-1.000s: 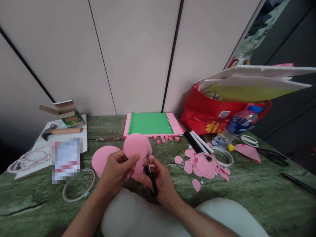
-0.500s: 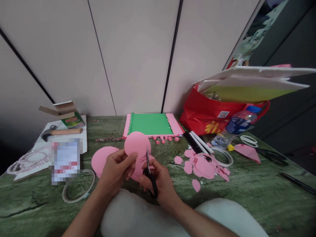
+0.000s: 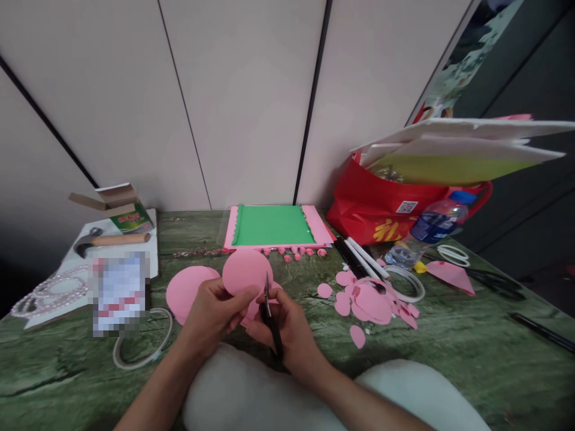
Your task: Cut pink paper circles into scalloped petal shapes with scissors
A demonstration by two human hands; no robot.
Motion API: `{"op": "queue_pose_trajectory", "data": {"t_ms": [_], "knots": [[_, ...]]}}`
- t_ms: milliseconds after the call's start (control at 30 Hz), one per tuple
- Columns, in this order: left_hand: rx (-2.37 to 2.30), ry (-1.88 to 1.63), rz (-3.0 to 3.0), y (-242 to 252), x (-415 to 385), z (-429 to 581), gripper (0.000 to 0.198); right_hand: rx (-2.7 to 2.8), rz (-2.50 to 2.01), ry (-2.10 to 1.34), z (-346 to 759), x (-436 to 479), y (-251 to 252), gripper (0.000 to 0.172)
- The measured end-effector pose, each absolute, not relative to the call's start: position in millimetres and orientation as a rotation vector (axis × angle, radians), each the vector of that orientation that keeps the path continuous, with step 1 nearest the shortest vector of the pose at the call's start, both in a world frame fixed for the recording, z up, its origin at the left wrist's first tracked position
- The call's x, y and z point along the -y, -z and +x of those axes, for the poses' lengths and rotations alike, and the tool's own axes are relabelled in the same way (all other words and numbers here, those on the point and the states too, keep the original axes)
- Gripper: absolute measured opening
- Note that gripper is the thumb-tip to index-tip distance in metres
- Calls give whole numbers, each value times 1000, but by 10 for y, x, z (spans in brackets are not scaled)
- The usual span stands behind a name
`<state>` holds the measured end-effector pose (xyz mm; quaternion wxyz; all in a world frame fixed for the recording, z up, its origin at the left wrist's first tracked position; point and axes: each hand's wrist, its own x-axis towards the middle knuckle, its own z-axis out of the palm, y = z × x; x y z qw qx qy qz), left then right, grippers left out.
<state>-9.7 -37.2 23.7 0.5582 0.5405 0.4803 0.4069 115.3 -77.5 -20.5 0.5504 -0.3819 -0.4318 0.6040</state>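
Pink paper disc (image 3: 246,270): held upright above the near edge of the desk (image 3: 449,341), about midway along it, its flat face to the camera. More pink paper shows below it, between the two hands.
Left hand (image 3: 211,317): its grip is closed on the lower left rim of the pink paper disc, thumb in front and fingers behind.
Right hand (image 3: 290,332): its grip is curled tight through the black handles of the scissors (image 3: 268,311).
Blades: they point up and meet the lower right rim of the held disc. They look almost together, and I cannot tell whether a gap remains.
Second pink disc (image 3: 186,288): flat on the desk just left of the left hand, which hides part of it.
Green sheet (image 3: 271,225): lies on a wider pink sheet (image 3: 318,226) at the middle of the far edge, with small pink rolled bits along its near side.
Petal pile (image 3: 371,302): loose pink cut-outs heaped right of the right hand, apart from it, with pens (image 3: 359,256) and a white tape ring (image 3: 406,282) touching the heap.
Clear tape ring (image 3: 142,338): flat near the left part of the near edge.
Hammer (image 3: 112,239): on a white board by the far left corner, beside an open cardboard box (image 3: 119,203).
Red bag (image 3: 381,206): at the far right corner, a plastic bottle (image 3: 431,227) lying against it.
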Motion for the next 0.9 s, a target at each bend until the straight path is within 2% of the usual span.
{"op": "queue_pose_trajectory", "data": {"t_ms": [900], "knots": [[-1093, -1009, 1252, -296, 390, -93, 30, 984, -989, -1440, 1163, 786, 75, 43]]}}
